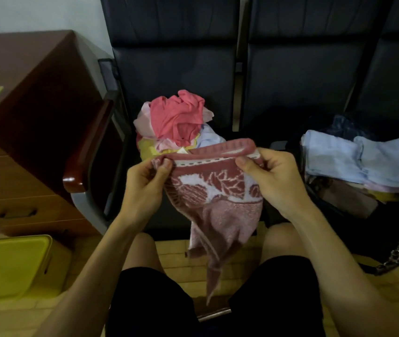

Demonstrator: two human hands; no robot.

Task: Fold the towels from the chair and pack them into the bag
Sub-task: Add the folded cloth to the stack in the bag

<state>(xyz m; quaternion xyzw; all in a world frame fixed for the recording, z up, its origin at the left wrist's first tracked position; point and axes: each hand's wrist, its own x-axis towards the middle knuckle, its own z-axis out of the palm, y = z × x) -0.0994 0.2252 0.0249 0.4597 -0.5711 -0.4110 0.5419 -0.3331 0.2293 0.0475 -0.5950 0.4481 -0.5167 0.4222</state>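
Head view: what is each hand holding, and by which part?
The left hand and right hand pinch the pink patterned towel by its upper hem, one near each end.

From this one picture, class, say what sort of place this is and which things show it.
Probably an office or waiting area, not a home laundry: a row of linked dark padded seats, a wooden desk with drawers beside them, and a tiled floor.
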